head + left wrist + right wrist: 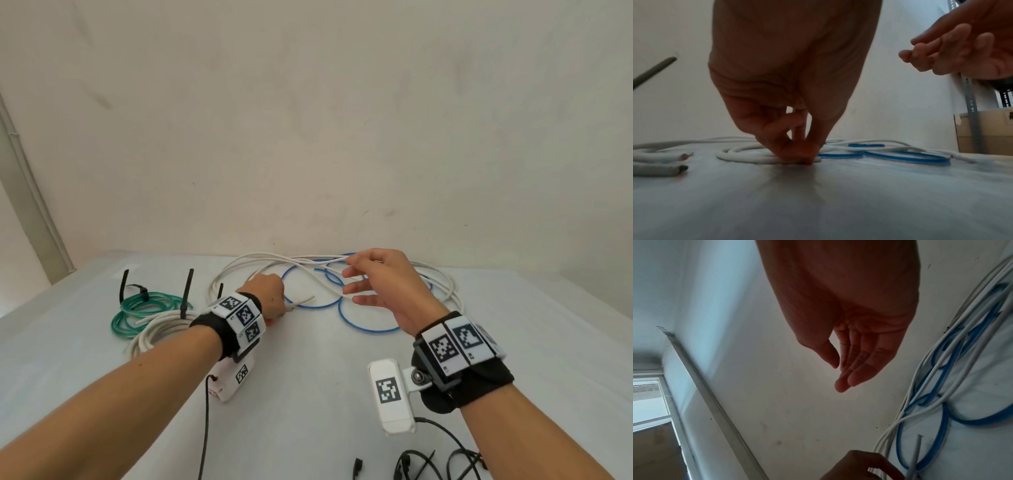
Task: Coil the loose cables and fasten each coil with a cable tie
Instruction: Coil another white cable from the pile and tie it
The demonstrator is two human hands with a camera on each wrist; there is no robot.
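Pinching white cable | left hand | no legible writing

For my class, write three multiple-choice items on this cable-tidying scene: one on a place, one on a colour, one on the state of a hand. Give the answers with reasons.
1. Where does the tied green cable coil lie?
A. left of the left hand
B. under the right hand
C. at the near table edge

2. What colour is the thin loose cable tangled with the long white loose cable?
A. red
B. blue
C. yellow

3. What is the left hand doing?
A. resting flat, holding nothing
B. pinching the white cable near its end at the table
C. lifting a cable tie

Answers
1 A: the head view shows the coil far left, beside a white coil.
2 B: blue loops cross the white strands in all views.
3 B: the left wrist view shows its fingers closed on the cable; the right hand is raised with fingers straight.
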